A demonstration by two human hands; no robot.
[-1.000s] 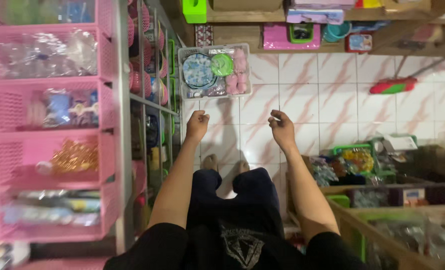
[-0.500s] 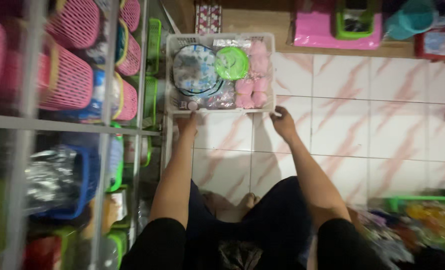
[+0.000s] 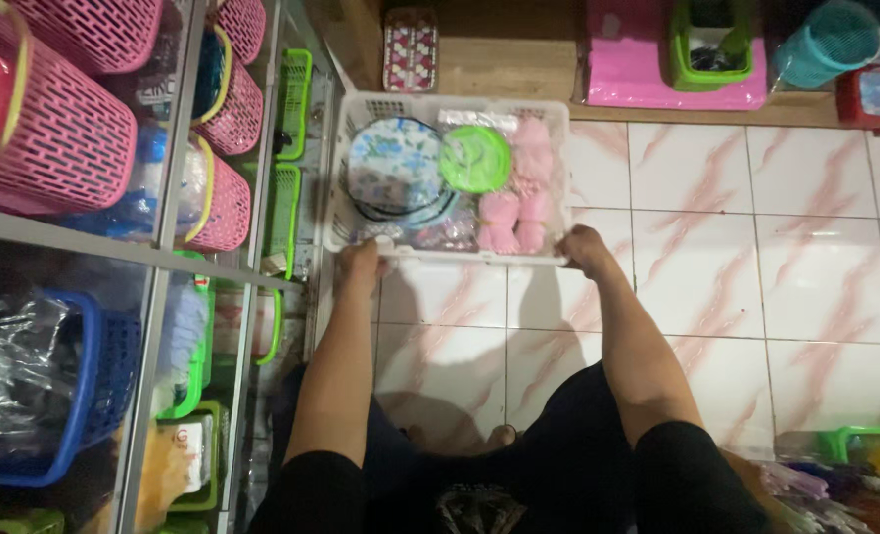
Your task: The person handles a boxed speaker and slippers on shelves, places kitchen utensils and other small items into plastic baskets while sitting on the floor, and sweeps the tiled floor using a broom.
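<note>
A white plastic basket [image 3: 370,107] sits on the tiled floor in front of me. It holds a round blue floral item [image 3: 394,163], a green round lid [image 3: 475,158], several pink fluffy pieces [image 3: 519,203] and some clear wrapped goods. My left hand [image 3: 359,265] grips the near rim at the basket's left corner. My right hand [image 3: 584,249] grips the same rim at the right corner. Both arms reach straight forward.
A metal shelf rack [image 3: 168,168] on my left carries pink baskets [image 3: 59,133], green baskets [image 3: 283,213] and a blue basket [image 3: 84,396]. A pink box [image 3: 638,74], a green bin [image 3: 719,44] and a teal bin [image 3: 824,40] stand on a wooden ledge beyond. Packaged goods [image 3: 855,475] lie at the lower right.
I have bent down toward the basket. Both hands moved forward from mid-air and closed on its near rim.
</note>
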